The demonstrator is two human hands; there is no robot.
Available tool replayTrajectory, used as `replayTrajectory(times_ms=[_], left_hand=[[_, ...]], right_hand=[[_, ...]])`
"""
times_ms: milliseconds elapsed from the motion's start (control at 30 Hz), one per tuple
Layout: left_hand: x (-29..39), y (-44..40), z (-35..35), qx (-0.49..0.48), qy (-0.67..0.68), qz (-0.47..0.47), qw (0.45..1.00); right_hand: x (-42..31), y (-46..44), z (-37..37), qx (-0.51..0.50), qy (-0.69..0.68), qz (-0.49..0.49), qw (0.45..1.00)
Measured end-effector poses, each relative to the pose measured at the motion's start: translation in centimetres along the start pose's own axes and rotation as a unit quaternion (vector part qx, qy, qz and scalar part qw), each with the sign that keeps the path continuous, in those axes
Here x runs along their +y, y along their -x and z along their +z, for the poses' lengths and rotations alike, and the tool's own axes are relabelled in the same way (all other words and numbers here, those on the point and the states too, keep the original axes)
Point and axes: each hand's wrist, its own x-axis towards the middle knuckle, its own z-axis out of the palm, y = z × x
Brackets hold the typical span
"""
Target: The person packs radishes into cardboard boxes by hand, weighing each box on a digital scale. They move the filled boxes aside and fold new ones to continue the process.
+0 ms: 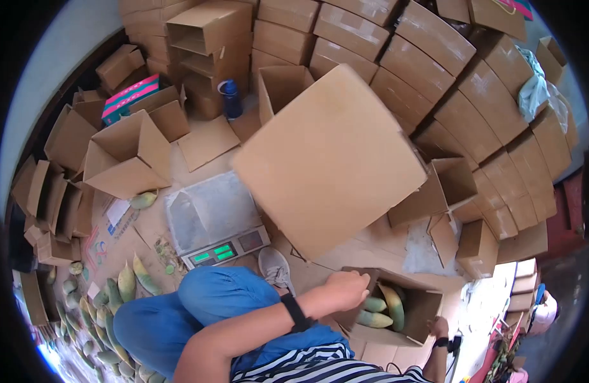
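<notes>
My left grip (pixel 347 290) is closed, clamped on the near flap (pixel 353 316) of an open carton (pixel 423 307); my right grip (pixel 439 327) touches its opposite side, though I cannot tell how far open. Green-yellow fruits (pixel 393 307) lie inside the carton. Left of it I see a shoe (pixel 275 266), then a scale (pixel 208 210).

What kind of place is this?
Probably a produce packing room or small warehouse: taped cartons are stacked high, a digital scale shows lit green readouts, and green-yellow fruits lie in a pile and inside an open box.
</notes>
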Motion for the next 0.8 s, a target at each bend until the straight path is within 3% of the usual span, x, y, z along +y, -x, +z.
replayTrajectory(times_ms=[100, 133, 167, 233, 300, 333, 400, 467, 533, 567, 633, 667, 733, 800], left_hand=[[0.8, 4.0, -5.9, 0.059, -0.019, 0.005, 0.998], [0.2, 5.8, -7.1, 0.089, -0.045, -0.009, 0.995], [-0.2, 7.5, -8.3, 0.099, -0.064, -0.044, 0.992], [-0.9, 11.0, -9.7, 0.105, -0.114, -0.079, 0.985], [-1.3, 14.5, -10.7, 0.126, -0.102, -0.103, 0.981], [-1.5, 16.1, -11.3, 0.145, -0.09, -0.118, 0.978], [-1.3, 19.7, -12.7, 0.189, -0.09, -0.152, 0.966], [-2.2, 22.9, -13.8, 0.23, -0.085, -0.184, 0.952], [-3.6, 25.6, -15.0, 0.29, -0.047, -0.199, 0.935], [-4.2, 26.5, -15.3, 0.299, -0.043, -0.203, 0.932], [-5.8, 28.1, -15.4, 0.349, -0.016, -0.229, 0.909], [-6.5, 28.6, -15.5, 0.356, -0.009, -0.234, 0.905], [-7.8, 29.1, -15.9, 0.344, -0.093, -0.216, 0.909], [-8.4, 28.8, -16.3, 0.351, -0.094, -0.218, 0.906]], right_hand=[[-1.5, -1.5, -2.4, 0.135, 0.001, 0.015, 0.991], [-5.5, -1.9, -7.2, 0.193, -0.021, 0.023, 0.981], [-8.0, -2.9, -10.5, 0.286, -0.014, -0.065, 0.956], [-20.9, 2.0, -21.1, 0.339, -0.171, -0.226, 0.897], [-30.7, 4.7, -26.3, 0.281, -0.251, -0.383, 0.843], [-35.9, 8.1, -28.9, 0.203, -0.297, -0.401, 0.843], [-42.8, 9.6, -30.2, 0.276, -0.194, -0.548, 0.766], [-49.0, 12.7, -30.8, 0.215, -0.164, -0.64, 0.719], [-53.1, 14.7, -29.6, 0.185, -0.023, -0.723, 0.665], [-53.9, 14.8, -29.4, 0.185, -0.016, -0.729, 0.659], [-55.3, 15.2, -28.4, 0.231, 0.019, -0.679, 0.696], [-55.2, 14.0, -28.1, 0.24, -0.061, -0.639, 0.728], [-53.6, 9.6, -28.7, 0.323, -0.193, -0.58, 0.723], [-49.8, 2.1, -26.6, 0.353, -0.232, -0.428, 0.799]])
